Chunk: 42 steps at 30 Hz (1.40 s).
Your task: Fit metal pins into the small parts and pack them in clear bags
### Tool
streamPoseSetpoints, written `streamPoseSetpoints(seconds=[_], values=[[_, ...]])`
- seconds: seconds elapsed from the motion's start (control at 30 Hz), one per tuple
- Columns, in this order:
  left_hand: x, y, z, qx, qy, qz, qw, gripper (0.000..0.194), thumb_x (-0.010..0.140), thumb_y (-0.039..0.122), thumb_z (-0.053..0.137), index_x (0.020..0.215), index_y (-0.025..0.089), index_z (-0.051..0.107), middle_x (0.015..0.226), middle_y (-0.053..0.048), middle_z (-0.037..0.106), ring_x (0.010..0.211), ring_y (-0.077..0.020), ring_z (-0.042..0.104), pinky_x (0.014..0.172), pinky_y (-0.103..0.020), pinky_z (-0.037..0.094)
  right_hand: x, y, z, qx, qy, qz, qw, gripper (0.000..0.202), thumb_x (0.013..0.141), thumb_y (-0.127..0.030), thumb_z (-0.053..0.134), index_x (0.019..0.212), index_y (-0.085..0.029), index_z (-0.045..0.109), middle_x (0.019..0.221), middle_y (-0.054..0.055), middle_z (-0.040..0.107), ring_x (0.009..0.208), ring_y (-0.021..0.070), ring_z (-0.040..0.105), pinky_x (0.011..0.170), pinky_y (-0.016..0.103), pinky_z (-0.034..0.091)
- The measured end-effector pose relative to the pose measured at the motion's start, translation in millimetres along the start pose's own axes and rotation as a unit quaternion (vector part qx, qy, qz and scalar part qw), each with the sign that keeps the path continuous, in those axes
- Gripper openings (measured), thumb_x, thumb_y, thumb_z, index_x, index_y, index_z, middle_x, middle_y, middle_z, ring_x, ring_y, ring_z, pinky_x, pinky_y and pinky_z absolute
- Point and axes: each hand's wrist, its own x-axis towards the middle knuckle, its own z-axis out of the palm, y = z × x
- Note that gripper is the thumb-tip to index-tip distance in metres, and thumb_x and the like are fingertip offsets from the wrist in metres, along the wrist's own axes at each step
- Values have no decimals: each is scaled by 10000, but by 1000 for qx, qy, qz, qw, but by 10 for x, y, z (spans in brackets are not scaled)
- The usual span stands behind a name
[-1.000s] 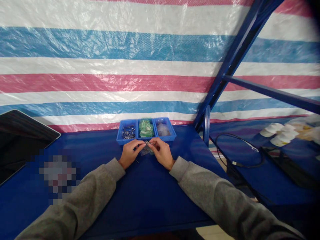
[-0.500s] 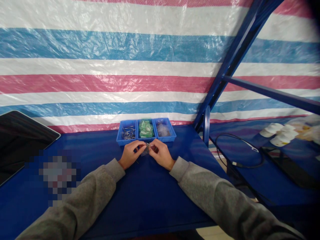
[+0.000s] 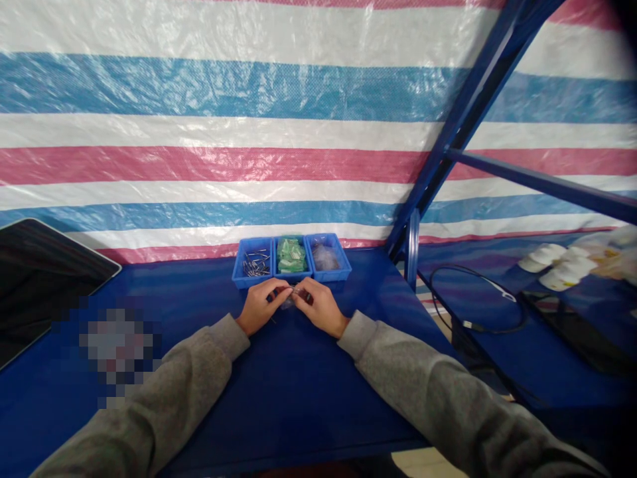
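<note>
My left hand [image 3: 259, 307] and my right hand [image 3: 321, 309] meet over the blue table [image 3: 298, 398], fingertips almost touching. Between them is a small clear plastic bag [image 3: 287, 304], pinched at its upper edge by the fingers of both hands. Its contents are too small to make out. Just beyond my hands stand three joined blue bins: the left bin [image 3: 239, 282] has thin metal rods, the middle one holds green packets [image 3: 291, 255], and clear plastic bags [image 3: 326, 257] lie in the right one.
A dark flat screen [image 3: 44, 285] lies at the left, near a blurred-out patch. A blue metal frame [image 3: 412, 249] rises at the right. Past it are a black cable [image 3: 478, 332], white rolls [image 3: 565, 272] and a dark flat device [image 3: 572, 325]. Striped sheeting [image 3: 223, 162] hangs behind.
My fingertips have drawn slightly closer together over the bag, and less of it shows. The bins have not moved.
</note>
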Motion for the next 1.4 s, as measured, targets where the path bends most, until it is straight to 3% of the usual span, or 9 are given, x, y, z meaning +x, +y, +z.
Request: streamPoseSetpoints(seconds=[0.27,0.77,0.97,1.2,1.4], values=[[-7,14,-14,7,22,-3,1000,163,861,289,511,841,153,599,758,-18,619,641,-102,555,624,-214,457,1,-16,-16,20,-4,21,1000,92,841,-256,538,825,-182,590,730,8,596,618,125,536,594,233,418],[0,-10,11,-4,-5,0,1000,171,875,290,478,864,153,581,806,-35,592,685,-110,548,623,-216,457,8,-19,-15,25,31,25,999,93,834,-251,546,802,-184,601,736,15,598,621,132,532,604,243,423],[-8,-31,-9,9,11,15,1000,158,883,273,468,865,153,569,813,-40,584,733,-126,546,677,-239,450,14,6,0,19,9,20,1000,112,837,-274,555,799,-184,611,728,16,602,631,136,540,612,246,425],[-16,-15,-18,-4,17,-11,1000,168,864,300,500,846,155,585,762,-26,609,658,-112,551,624,-224,459,9,-35,-45,35,42,20,998,146,866,-276,511,825,-185,618,749,24,588,645,138,535,614,249,422],[1,-10,-10,-11,1,4,1000,211,857,326,509,835,147,619,754,-43,625,638,-117,554,589,-226,464,6,-61,-59,43,49,22,998,166,871,-294,498,853,-187,623,764,33,590,656,144,534,623,257,433]])
